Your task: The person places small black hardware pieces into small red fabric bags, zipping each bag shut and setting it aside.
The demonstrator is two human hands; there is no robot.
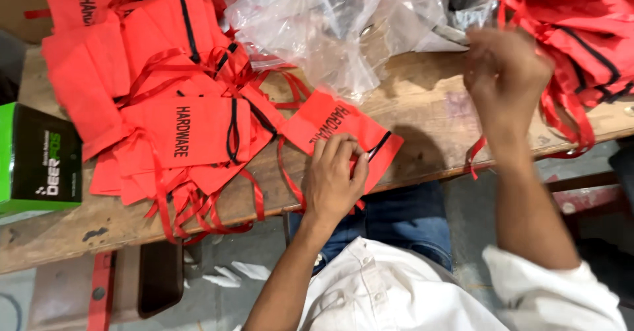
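The fingers (343, 147) of the left hand (332, 182) are curled close together and pressed down on the near end of a red drawstring pouch (330, 121), its edge pinched beneath the fingertips; the pouch is laid flat and slanted on the wooden tabletop (422, 100), just at the near edge, with a black cord (380, 145) seen at its open end beside the fingers. Red ribbon ties (285, 166) are trailed from the pouch over the tabletop's edge. The right hand (505, 73) is raised above the tabletop, blurred, its fingers (481, 43) bent loosely inward; whether anything is held between them cannot be told, though a red ribbon (474, 154) is seen hanging just below the wrist. Close behind that hand a heap of more red pouches (581, 27) is piled at the right end of the tabletop. A crumpled clear plastic bag (330, 20) is set at the far middle, touching the far corner of the held pouch. To the left, a spread stack of red pouches (152, 100) with tangled ribbons is laid out, and a green and black box (39, 159) is placed at the left edge.
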